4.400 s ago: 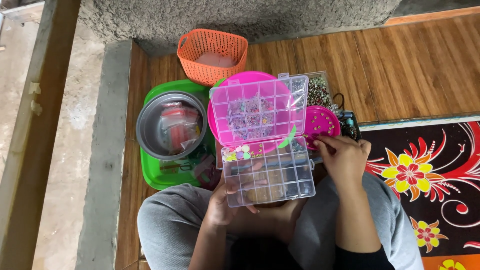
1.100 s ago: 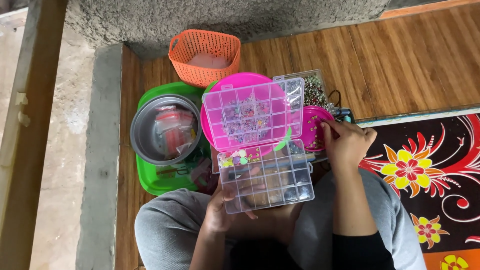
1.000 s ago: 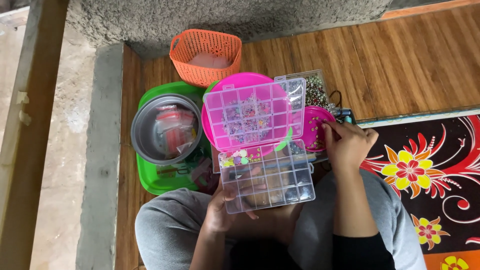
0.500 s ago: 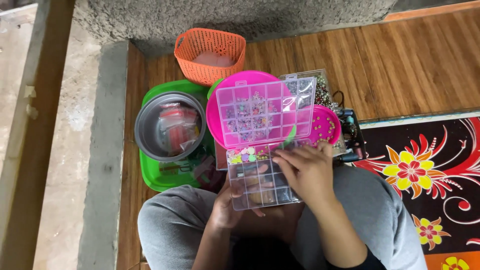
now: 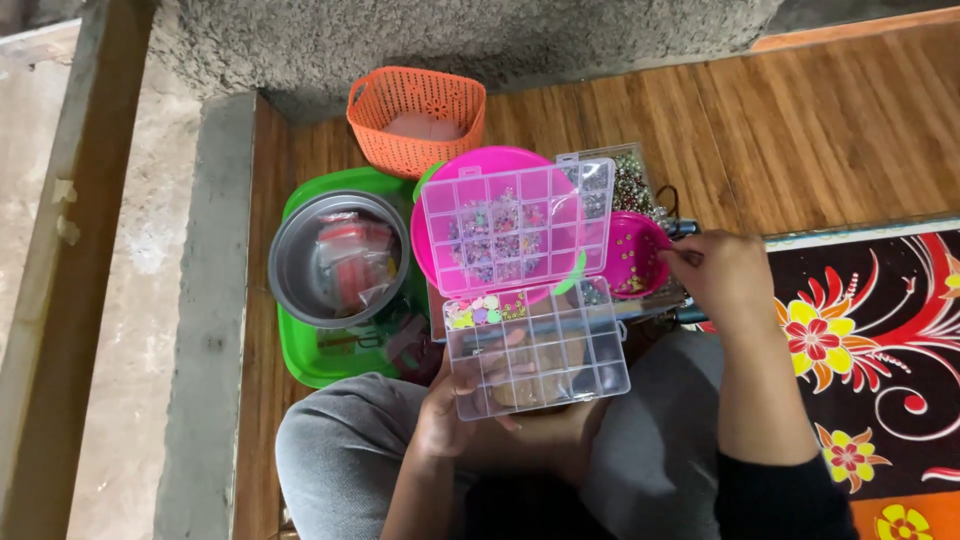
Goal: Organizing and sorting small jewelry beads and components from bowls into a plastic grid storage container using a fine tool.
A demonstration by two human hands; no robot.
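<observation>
Under the clear compartment box (image 5: pixel 537 350), the left hand (image 5: pixel 450 410) grips its base. Right of the box, the right hand (image 5: pixel 725 280) pinches closed at the small pink dish (image 5: pixel 630 255). Left of the box sits 1 metal bowl (image 5: pixel 300 270).

A wooden floor (image 5: pixel 820 120) carries an orange basket (image 5: pixel 415 118), green tray (image 5: pixel 310 360) and flowered mat (image 5: pixel 880 330).
</observation>
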